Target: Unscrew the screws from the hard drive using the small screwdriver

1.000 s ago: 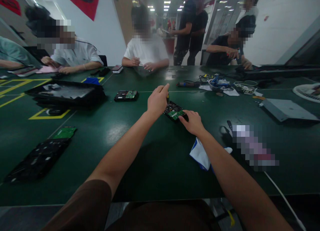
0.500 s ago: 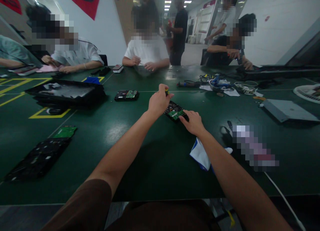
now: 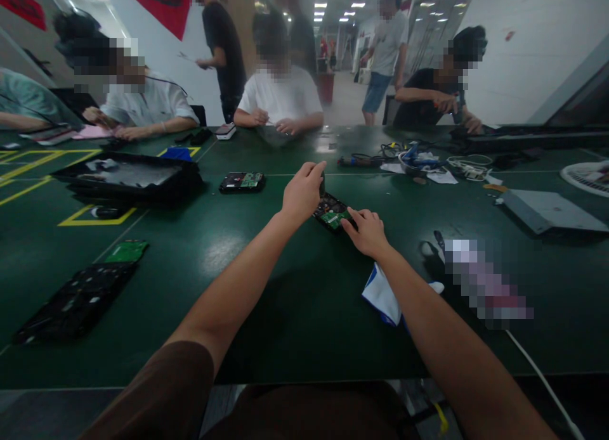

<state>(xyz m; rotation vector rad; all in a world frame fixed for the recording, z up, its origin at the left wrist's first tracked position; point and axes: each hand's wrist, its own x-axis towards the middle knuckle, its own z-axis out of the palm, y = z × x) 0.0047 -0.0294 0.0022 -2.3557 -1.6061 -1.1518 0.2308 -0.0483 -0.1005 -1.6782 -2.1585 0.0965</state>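
A black hard drive (image 3: pixel 332 215) with a green circuit board lies on the table in front of me. Above its far left end is my left hand (image 3: pixel 304 189), closed around the dark handle of a screwdriver (image 3: pixel 323 184); the tip is hidden or too small to see. My right hand (image 3: pixel 366 231) grips the near right end of the drive with thumb and fingertips. A white and blue cloth item, perhaps a glove (image 3: pixel 382 294), is partly under my right forearm.
Similar drives lie at the back (image 3: pixel 242 182) and front left (image 3: pixel 78 294). Stacked black trays (image 3: pixel 128 177) stand left. Right are a cable heap (image 3: pixel 419 158), a grey metal box (image 3: pixel 554 210) and a blurred pinkish object (image 3: pixel 490 281) with a white cord. Several people sit across the table.
My left hand has turned slightly around the screwdriver, its fingers now higher and over the handle's top. The drive and right hand stay almost in place. People in the background have walked.
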